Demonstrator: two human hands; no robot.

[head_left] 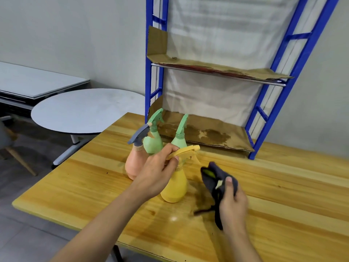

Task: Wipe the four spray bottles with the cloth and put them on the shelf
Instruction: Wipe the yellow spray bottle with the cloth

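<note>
A yellow spray bottle [174, 188] stands on the wooden table [85, 186], and my left hand [158, 171] grips its neck and trigger head. My right hand [233, 203] holds a dark cloth [215, 178] just right of that bottle, apart from it. Behind the yellow one stand a pink bottle with a grey-blue head [135, 163] and two green bottles [154, 140] [179, 138]. The blue shelf [264, 118] rises at the table's far side, with cardboard lining its lower level [207, 135] and upper level [217, 69]. Both levels hold nothing.
A round grey table [85, 110] stands to the left beyond the wooden table, with a long grey table [37, 80] behind it. A chair [11, 140] shows at the far left edge. A dark stain [202, 197] marks the wood near the cloth.
</note>
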